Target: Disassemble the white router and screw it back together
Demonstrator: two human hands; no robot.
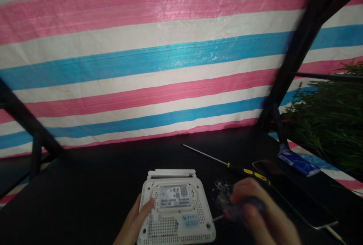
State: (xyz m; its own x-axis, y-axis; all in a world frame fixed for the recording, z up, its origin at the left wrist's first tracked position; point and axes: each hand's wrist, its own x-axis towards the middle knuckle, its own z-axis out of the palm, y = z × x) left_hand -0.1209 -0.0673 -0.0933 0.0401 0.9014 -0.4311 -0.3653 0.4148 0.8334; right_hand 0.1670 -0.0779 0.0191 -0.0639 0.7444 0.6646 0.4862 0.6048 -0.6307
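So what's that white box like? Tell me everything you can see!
The white box looks like hard plastic, squarish with rounded corners. Its upward face has rows of tiny holes, bigger corner holes, a large printed label and a pale blue sticker. White bars run along its far edge. It's over the black table, with the left hand holding its left side, thumb on top. A screwdriver points at its near right corner; blur hides whether they touch.
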